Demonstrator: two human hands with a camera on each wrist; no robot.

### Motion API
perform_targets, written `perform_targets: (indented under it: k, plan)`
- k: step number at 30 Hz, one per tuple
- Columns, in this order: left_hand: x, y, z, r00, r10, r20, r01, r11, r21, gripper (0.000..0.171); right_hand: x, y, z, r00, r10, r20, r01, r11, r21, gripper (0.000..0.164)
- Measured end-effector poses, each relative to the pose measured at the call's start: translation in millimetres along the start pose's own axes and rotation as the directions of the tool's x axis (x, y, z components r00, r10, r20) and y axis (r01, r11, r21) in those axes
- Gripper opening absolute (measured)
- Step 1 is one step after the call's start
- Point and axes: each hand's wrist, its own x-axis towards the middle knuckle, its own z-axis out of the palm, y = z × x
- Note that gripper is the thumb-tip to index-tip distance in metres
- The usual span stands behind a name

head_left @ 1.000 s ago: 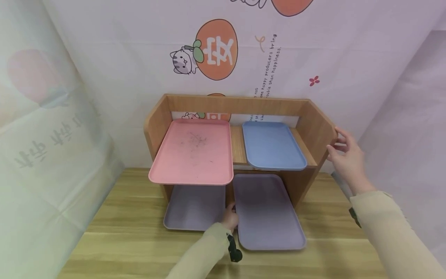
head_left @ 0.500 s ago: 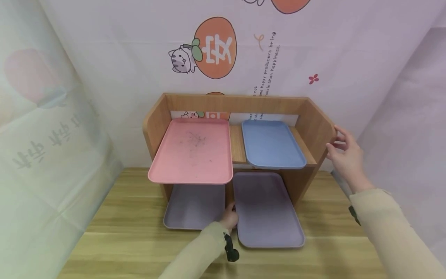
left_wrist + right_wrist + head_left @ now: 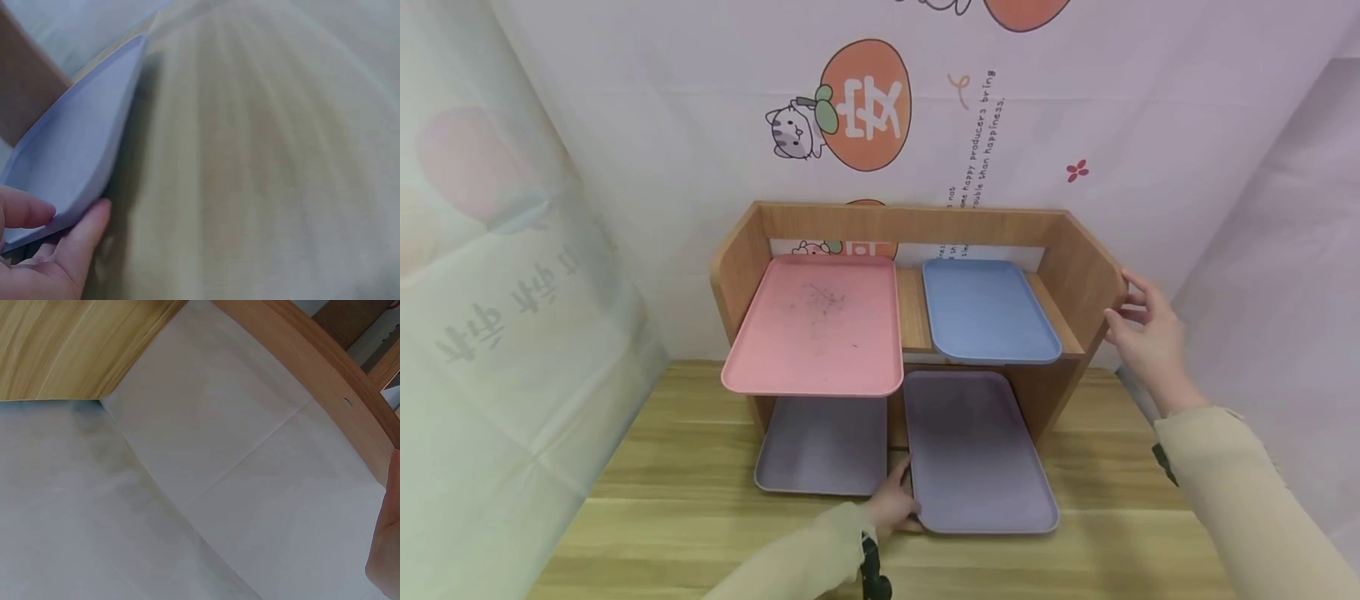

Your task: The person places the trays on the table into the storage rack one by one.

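Note:
My left hand [image 3: 892, 502] is at the left edge of the right-hand purple tray [image 3: 977, 454], close to its front corner. In the left wrist view, a finger and thumb pinch the rim of this tray [image 3: 81, 137], one digit over the lip and another below it. My right hand [image 3: 1150, 346] holds the front edge of the right side panel of a wooden shelf [image 3: 1086, 279]. Only part of that hand [image 3: 384, 544] shows in the right wrist view, beside the panel. On the upper board lie a pink tray [image 3: 820, 333] and a blue tray [image 3: 988, 312].
A second purple tray [image 3: 823, 446] sits in the lower left compartment, partly hidden under the pink one. All of this stands on a wood-grain table [image 3: 647, 500]. A printed white cloth [image 3: 700, 125] hangs behind and at both sides.
My left hand has slid forward along the right purple tray's left edge, toward its front corner. The right hand and the trays look unmoved.

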Motion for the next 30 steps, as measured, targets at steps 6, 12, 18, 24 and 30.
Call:
perform_targets:
  k: [6,12,18,24,30]
  plan:
    - [-9.8,-8.2,0.9,0.997,0.005,0.072,0.009,0.982,-0.189,0.094,-1.2,1.1,-0.7,1.0,0.001,-0.001,-0.001,1.0,0.011,0.062]
    - [-11.4,-15.2,1.0,0.997,0.04,0.065,-0.02,0.959,-0.283,0.09,-1.8,2.3,-0.2,1.0,0.001,0.001,-0.001,1.0,-0.009,0.062]
    - [-0.8,-25.2,0.2,0.998,0.059,0.0,-0.056,0.944,-0.327,0.077,-1.3,2.0,0.5,1.0,0.005,-0.004,-0.006,1.0,-0.02,0.062]
    - [7.3,-19.4,1.8,0.994,0.072,-0.088,-0.099,0.926,-0.364,0.063,-0.9,1.4,0.9,1.0,0.001,0.001,-0.001,1.0,-0.026,0.062]
    - [3.7,-8.5,5.6,0.992,0.087,-0.095,-0.118,0.909,-0.4,0.065,-1.0,0.8,1.0,1.0,0.001,-0.001,-0.001,1.0,-0.019,0.062]
